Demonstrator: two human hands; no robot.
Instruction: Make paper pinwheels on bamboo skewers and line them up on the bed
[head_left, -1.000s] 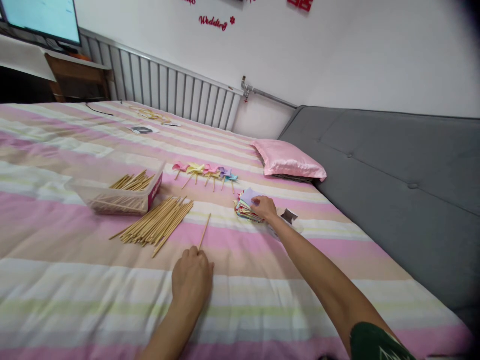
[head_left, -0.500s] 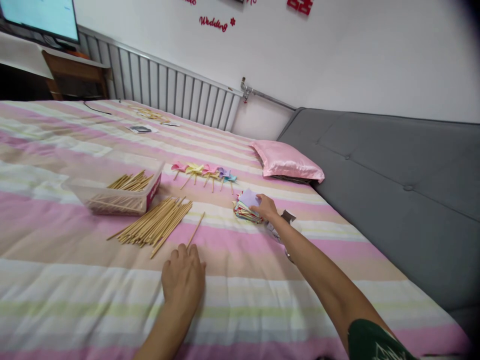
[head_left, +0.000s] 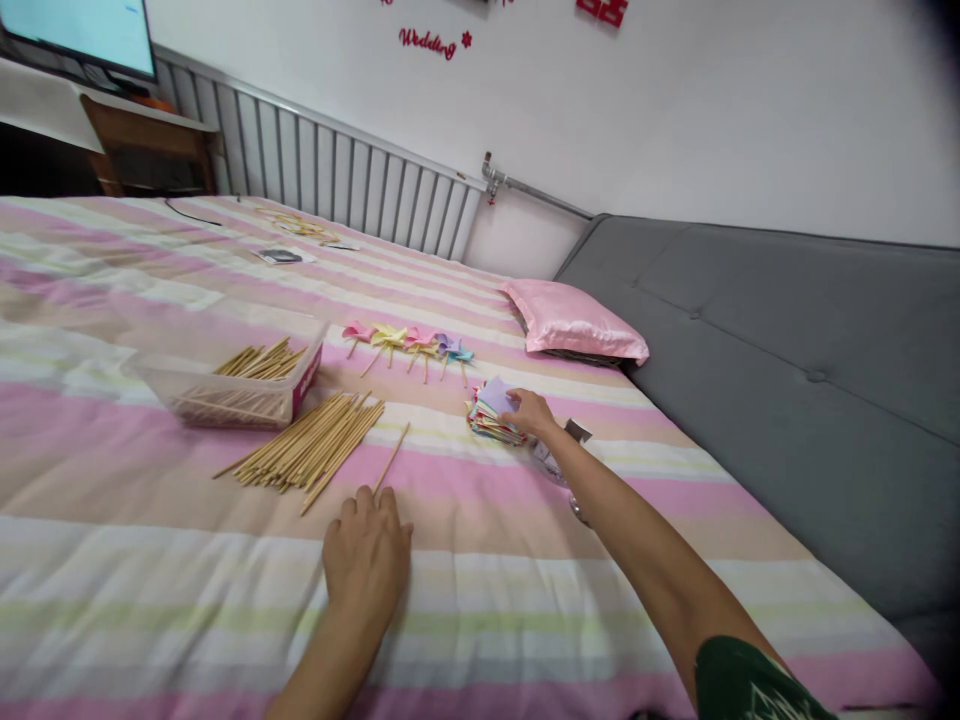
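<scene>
My left hand (head_left: 367,550) rests on the striped bed cover, fingers curled down around the lower end of one thin wooden stick (head_left: 392,458). The stick points away from me. My right hand (head_left: 531,414) reaches to a stack of coloured paper pieces (head_left: 495,428), thumb and fingers closed at the edge of the purple paper (head_left: 495,394) on top. Left of the single stick lies a spread bundle of wooden sticks (head_left: 315,448). Beyond it, several small paper pinwheels (head_left: 412,340) in pink, yellow, purple and blue lie in a row.
A clear plastic box (head_left: 232,412) with more sticks stands at the left. Beside my right wrist is a small clear container (head_left: 549,462), partly hidden. A pink pillow (head_left: 577,322) lies by the grey headboard (head_left: 757,350). Flat papers (head_left: 283,256) lie farther back.
Both hands stay nearly in place. My right fingers have shifted very slightly at the edge of the purple paper.
</scene>
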